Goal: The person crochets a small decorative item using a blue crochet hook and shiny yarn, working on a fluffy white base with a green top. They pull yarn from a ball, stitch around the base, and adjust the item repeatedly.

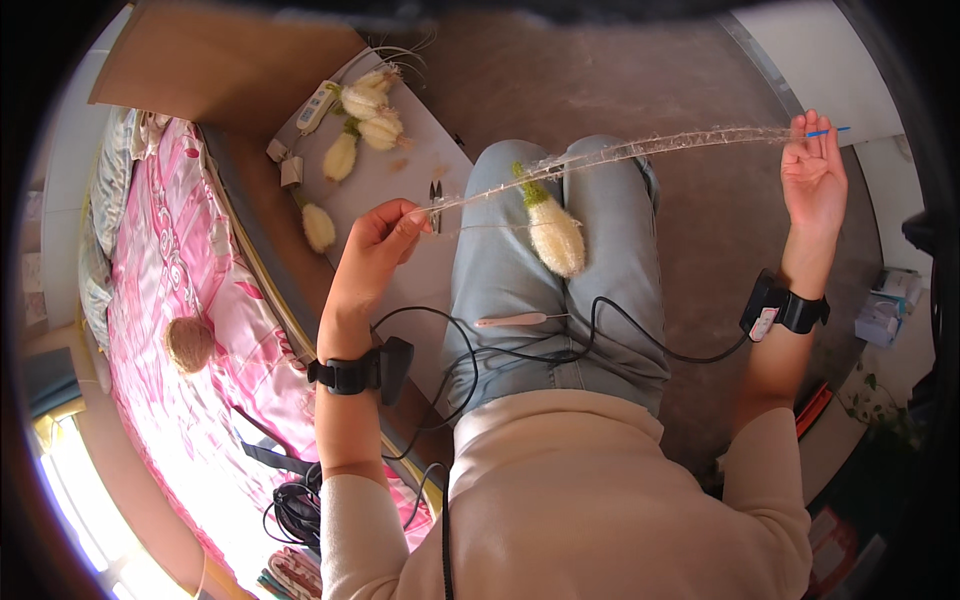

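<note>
My left hand [388, 232] pinches one end of loose brownish fuzzy yarn [622, 152], which stretches up and right across my knees. At its other end my right hand [816, 161] is raised with the palm showing, the yarn at its fingers along with a thin blue needle [828, 132]. Below the yarn a cream and green crocheted fuzzy piece [556, 238] lies on my jeans, its green tip touching or just under the strands. A pink-handled crochet hook [512, 321] lies across my lap.
Several similar fuzzy pieces [365, 101], a white power strip [316, 107] and small scissors [436, 206] lie on a pale board at the left. A ball of brown yarn [188, 345] rests on the pink bedspread [169, 247]. Black cables [551, 358] cross my lap between the wrist straps.
</note>
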Demonstrator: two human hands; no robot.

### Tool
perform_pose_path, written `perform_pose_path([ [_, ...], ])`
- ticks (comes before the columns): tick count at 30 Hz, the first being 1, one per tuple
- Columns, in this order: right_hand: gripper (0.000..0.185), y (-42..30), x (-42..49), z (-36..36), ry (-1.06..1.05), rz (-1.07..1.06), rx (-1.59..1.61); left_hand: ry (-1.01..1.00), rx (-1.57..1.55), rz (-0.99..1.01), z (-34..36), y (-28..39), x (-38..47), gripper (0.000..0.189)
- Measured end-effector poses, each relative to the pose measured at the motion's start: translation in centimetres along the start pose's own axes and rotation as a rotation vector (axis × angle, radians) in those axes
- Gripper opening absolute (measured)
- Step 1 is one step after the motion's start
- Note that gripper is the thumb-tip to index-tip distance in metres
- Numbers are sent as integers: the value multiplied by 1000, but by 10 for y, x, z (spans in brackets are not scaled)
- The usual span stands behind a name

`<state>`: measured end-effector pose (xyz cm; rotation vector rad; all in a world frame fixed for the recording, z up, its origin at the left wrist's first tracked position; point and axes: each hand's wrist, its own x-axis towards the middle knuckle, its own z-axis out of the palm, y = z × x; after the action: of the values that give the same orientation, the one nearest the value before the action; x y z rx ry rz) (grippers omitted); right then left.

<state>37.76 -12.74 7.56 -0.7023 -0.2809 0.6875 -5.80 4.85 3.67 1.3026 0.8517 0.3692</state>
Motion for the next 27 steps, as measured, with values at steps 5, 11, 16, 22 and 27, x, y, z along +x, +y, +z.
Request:
perform_pose_path([
  [5,23,0,24,-19,215,-116,-226,68,61,-9,-8,-6,3,20],
  [11,22,-18,43,-46,262,-185,-201,102,166,-2,-14,-15,0,21],
  [16,19,-37,41,-58,191,-176,-79,86,117,-24,-16,-20,-1,21],
  [22,17,-62,38,-68,-41,-164,-90,-1,93,13,-15,-26,0,27],
  [27,15,-109,57,-120,29,-288,-162,-16,-217,97,-43,-26,-10,30],
])
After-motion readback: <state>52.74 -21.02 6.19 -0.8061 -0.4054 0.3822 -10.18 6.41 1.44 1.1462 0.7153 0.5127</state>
